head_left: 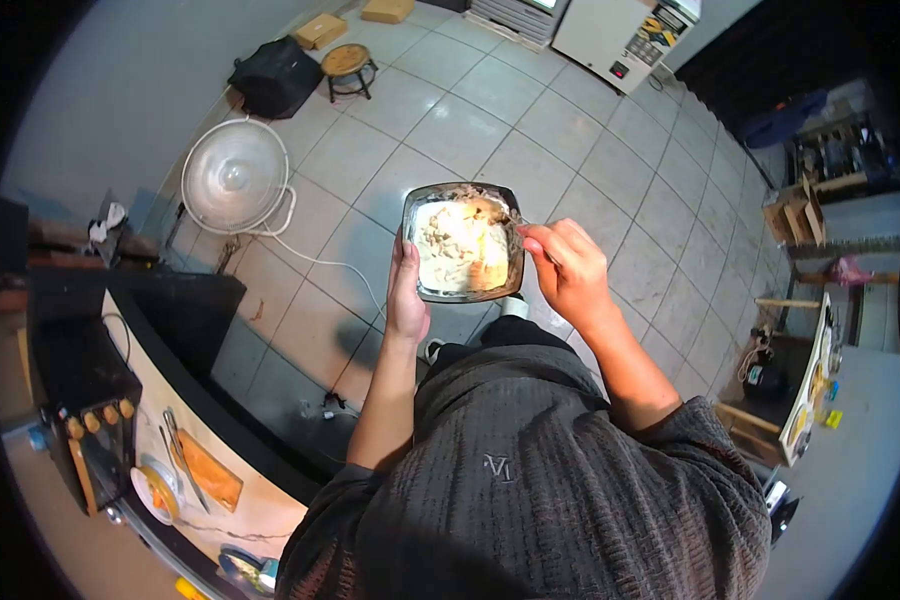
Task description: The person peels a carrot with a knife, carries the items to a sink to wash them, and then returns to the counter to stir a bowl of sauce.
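My left hand (pixel 407 295) grips the left side of a dark square bowl (pixel 467 298), held up in front of my body above the floor. A pale, creamy, lumpy food (pixel 448 250) fills much of it, with a browner patch at the upper right, and strong light falls across it. At the bowl's right rim my right hand (pixel 570 262) is closed, thumb and fingers pinching the thin handle of a utensil (pixel 519 225). The utensil reaches over the rim into the brown patch, where its head is hidden.
On the counter (pixel 260 505) at lower left lie a wooden cutting board (pixel 213 470), long metal utensils and a bowl (pixel 156 490), beside a toaster oven (pixel 95 420). A white fan (pixel 234 178), its cord on the tiles, a stool (pixel 347 62) and a black bag (pixel 276 78) are farther off.
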Demonstrator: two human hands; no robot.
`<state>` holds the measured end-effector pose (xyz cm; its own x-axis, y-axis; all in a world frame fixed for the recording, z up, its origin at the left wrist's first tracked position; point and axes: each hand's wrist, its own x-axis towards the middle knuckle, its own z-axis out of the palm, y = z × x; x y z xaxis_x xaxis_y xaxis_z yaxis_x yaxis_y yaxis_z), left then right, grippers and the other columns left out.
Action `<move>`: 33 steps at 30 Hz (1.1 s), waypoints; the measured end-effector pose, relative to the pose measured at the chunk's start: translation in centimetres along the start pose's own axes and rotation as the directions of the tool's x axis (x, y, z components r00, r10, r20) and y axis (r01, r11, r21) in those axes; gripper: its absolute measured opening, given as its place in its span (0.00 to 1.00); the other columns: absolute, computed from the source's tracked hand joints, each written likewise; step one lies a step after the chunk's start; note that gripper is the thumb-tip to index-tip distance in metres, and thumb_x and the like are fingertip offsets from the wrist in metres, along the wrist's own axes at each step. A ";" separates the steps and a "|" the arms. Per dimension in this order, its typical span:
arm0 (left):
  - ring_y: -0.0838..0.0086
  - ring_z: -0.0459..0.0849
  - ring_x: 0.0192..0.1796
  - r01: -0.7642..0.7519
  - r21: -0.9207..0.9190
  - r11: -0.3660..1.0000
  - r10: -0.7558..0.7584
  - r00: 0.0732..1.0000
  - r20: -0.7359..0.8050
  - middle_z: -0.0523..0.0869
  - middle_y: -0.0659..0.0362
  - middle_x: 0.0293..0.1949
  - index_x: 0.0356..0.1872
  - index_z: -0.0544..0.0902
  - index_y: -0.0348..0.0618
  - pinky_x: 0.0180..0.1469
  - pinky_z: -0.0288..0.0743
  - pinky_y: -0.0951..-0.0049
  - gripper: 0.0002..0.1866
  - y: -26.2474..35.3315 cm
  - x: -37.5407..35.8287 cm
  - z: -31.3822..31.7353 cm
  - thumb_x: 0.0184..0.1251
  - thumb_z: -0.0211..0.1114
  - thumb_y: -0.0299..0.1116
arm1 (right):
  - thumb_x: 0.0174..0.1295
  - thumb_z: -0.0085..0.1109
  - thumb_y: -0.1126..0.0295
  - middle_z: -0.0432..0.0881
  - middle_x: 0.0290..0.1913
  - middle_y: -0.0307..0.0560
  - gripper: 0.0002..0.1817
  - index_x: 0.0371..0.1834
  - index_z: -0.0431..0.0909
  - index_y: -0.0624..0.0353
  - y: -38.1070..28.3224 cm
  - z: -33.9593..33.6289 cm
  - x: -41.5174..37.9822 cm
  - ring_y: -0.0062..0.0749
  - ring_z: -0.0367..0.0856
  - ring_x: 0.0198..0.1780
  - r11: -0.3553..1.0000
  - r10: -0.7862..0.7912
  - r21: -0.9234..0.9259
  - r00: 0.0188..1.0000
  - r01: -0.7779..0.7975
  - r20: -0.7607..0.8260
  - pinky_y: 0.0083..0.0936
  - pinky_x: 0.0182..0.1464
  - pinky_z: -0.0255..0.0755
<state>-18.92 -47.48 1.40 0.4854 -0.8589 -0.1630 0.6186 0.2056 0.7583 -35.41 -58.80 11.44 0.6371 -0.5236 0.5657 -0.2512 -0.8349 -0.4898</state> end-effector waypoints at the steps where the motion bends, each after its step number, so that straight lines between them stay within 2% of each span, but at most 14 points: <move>1: 0.73 0.67 0.65 0.022 0.038 0.999 -0.023 1.000 0.020 0.69 0.56 0.64 0.68 0.60 0.39 0.66 0.59 0.71 0.26 -0.4 0.4 0.7 0.76 0.43 0.43 | 0.55 0.62 0.78 0.74 0.24 0.45 0.06 0.36 0.80 0.61 0.6 -0.3 -0.7 0.37 0.73 0.26 1.000 0.017 -0.009 1.000 -0.017 -0.022 0.29 0.31 0.69; 4: 0.73 0.68 0.64 0.097 0.048 0.994 -0.104 0.978 0.182 0.70 0.56 0.63 0.68 0.60 0.39 0.65 0.60 0.71 0.26 -1.4 1.9 5.1 0.77 0.43 0.44 | 0.54 0.62 0.77 0.76 0.26 0.46 0.06 0.36 0.80 0.60 3.1 -1.2 -1.9 0.38 0.75 0.28 0.978 0.071 0.201 0.994 -0.053 -0.083 0.29 0.32 0.70; 5: 0.74 0.74 0.59 0.075 0.092 0.993 -0.088 0.984 0.153 0.75 0.58 0.57 0.62 0.66 0.41 0.60 0.67 0.72 0.23 -2.5 2.5 6.8 0.76 0.43 0.45 | 0.54 0.63 0.78 0.76 0.26 0.46 0.06 0.36 0.80 0.60 4.1 -2.4 -2.2 0.38 0.75 0.28 0.976 0.063 0.212 0.994 -0.042 -0.091 0.29 0.32 0.70; 7: 0.73 0.71 0.61 0.112 0.113 0.987 -0.135 0.965 0.223 0.73 0.56 0.60 0.65 0.62 0.40 0.63 0.64 0.71 0.24 -4.3 4.2 9.7 0.77 0.43 0.45 | 0.53 0.63 0.78 0.76 0.25 0.45 0.07 0.35 0.80 0.60 6.3 -5.2 -2.9 0.38 0.74 0.28 0.976 0.073 0.211 0.990 -0.046 -0.121 0.29 0.32 0.70; 9: 0.72 0.68 0.64 0.156 0.134 0.979 -0.189 0.939 0.287 0.70 0.55 0.62 0.68 0.59 0.39 0.65 0.61 0.71 0.26 -6.6 5.5 12.9 0.77 0.43 0.44 | 0.51 0.65 0.78 0.74 0.25 0.44 0.08 0.35 0.80 0.60 8.7 -8.9 -4.0 0.38 0.74 0.27 0.990 0.029 0.137 0.990 -0.010 -0.136 0.29 0.31 0.70; 13: 0.72 0.67 0.65 0.189 0.189 0.964 -0.252 0.876 0.412 0.70 0.55 0.62 0.69 0.57 0.39 0.65 0.61 0.71 0.26 -11.1 8.9 21.0 0.77 0.41 0.43 | 0.47 0.67 0.77 0.72 0.24 0.43 0.11 0.35 0.79 0.60 14.3 -16.8 -5.3 0.37 0.73 0.27 0.995 0.056 -0.060 0.957 -0.076 -0.286 0.30 0.31 0.69; 16: 0.69 0.74 0.61 0.255 0.215 0.943 -0.328 0.826 0.459 0.74 0.54 0.60 0.65 0.63 0.38 0.62 0.68 0.68 0.27 -15.0 11.1 25.1 0.77 0.40 0.48 | 0.46 0.67 0.78 0.73 0.25 0.43 0.11 0.34 0.79 0.59 18.3 -20.7 -6.8 0.37 0.73 0.27 0.969 0.093 -0.188 0.937 -0.164 -0.337 0.30 0.31 0.70; 21: 0.70 0.72 0.62 0.407 0.284 0.868 -0.497 0.695 0.520 0.73 0.54 0.60 0.65 0.62 0.39 0.62 0.66 0.70 0.25 -20.6 13.3 34.4 0.77 0.42 0.45 | 0.46 0.67 0.79 0.75 0.27 0.43 0.11 0.34 0.79 0.58 23.8 -27.1 -9.6 0.38 0.75 0.29 0.910 0.268 -0.183 0.864 -0.373 -0.427 0.30 0.34 0.72; 23: 0.70 0.72 0.62 0.454 0.330 0.828 -0.560 0.633 0.534 0.73 0.54 0.60 0.65 0.62 0.39 0.63 0.66 0.69 0.25 -21.9 14.8 34.4 0.77 0.42 0.45 | 0.46 0.66 0.79 0.75 0.28 0.42 0.11 0.34 0.79 0.59 24.3 -25.9 -9.4 0.38 0.76 0.30 0.902 0.345 -0.092 0.832 -0.422 -0.433 0.31 0.35 0.72; 26: 0.69 0.71 0.63 0.448 0.408 0.795 -0.606 0.562 0.563 0.72 0.53 0.61 0.68 0.59 0.38 0.64 0.65 0.69 0.27 -25.1 16.7 38.2 0.77 0.42 0.45 | 0.47 0.66 0.79 0.75 0.28 0.43 0.11 0.34 0.79 0.59 27.3 -27.6 -9.6 0.38 0.77 0.31 0.900 0.343 -0.110 0.840 -0.422 -0.420 0.30 0.35 0.73; 28: 0.69 0.78 0.56 0.493 0.423 0.760 -0.650 0.558 0.516 0.77 0.54 0.56 0.61 0.68 0.38 0.60 0.70 0.67 0.25 -27.4 18.8 39.3 0.76 0.41 0.48 | 0.49 0.65 0.77 0.76 0.27 0.43 0.09 0.35 0.79 0.59 29.1 -28.0 -9.6 0.39 0.77 0.32 0.882 0.372 -0.112 0.821 -0.458 -0.434 0.30 0.36 0.73; 29: 0.69 0.69 0.65 0.533 0.441 0.722 -0.685 0.461 0.564 0.69 0.53 0.64 0.70 0.56 0.37 0.65 0.63 0.70 0.29 -28.0 20.3 39.7 0.76 0.44 0.45 | 0.50 0.65 0.76 0.77 0.28 0.44 0.08 0.35 0.80 0.59 29.9 -28.0 -9.6 0.39 0.77 0.31 0.881 0.378 -0.101 0.816 -0.462 -0.437 0.31 0.36 0.73; 32: 0.68 0.67 0.66 0.464 0.526 0.713 -0.693 0.350 0.630 0.68 0.52 0.65 0.71 0.54 0.37 0.66 0.61 0.70 0.30 -30.4 23.8 43.7 0.76 0.44 0.45 | 0.55 0.62 0.74 0.79 0.29 0.45 0.04 0.33 0.80 0.60 31.4 -30.2 -9.0 0.39 0.77 0.31 0.816 0.445 -0.138 0.763 -0.561 -0.470 0.30 0.35 0.72; 33: 0.68 0.66 0.67 0.473 0.564 0.677 -0.727 0.313 0.611 0.67 0.52 0.66 0.71 0.53 0.37 0.66 0.60 0.70 0.31 -31.0 24.8 45.2 0.76 0.45 0.45 | 0.56 0.61 0.74 0.80 0.28 0.45 0.03 0.32 0.80 0.61 31.6 -30.9 -8.6 0.39 0.78 0.30 0.769 0.475 -0.123 0.690 -0.627 -0.546 0.29 0.34 0.72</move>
<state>-53.96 -96.35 2.34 -0.6755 -0.7049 -0.2163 0.3003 -0.5310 0.7924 -71.34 -86.00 11.61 -0.0776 -0.8507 0.5199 -0.6827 -0.3348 -0.6496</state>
